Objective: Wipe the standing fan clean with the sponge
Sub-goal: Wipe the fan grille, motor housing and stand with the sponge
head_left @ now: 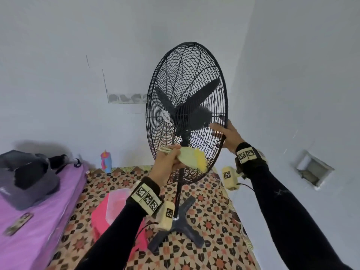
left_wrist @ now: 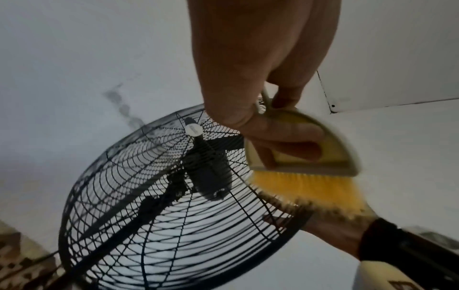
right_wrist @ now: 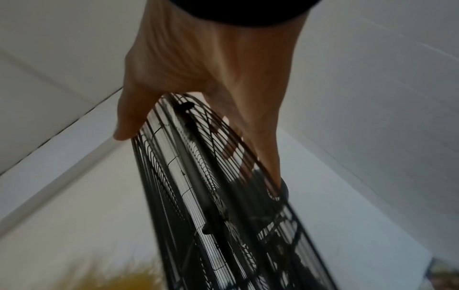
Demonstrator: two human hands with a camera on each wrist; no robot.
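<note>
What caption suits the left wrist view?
Left hand sweeps a yellow-bristled brush along the black fan cage.

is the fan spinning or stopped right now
Stopped, it seems: the black standing fan's three blades show sharp behind the wire cage, while the right hand grips the rim.

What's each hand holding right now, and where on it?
Left hand grips a hand brush by its beige handle. Right hand grips the fan guard at its right rim.
</note>
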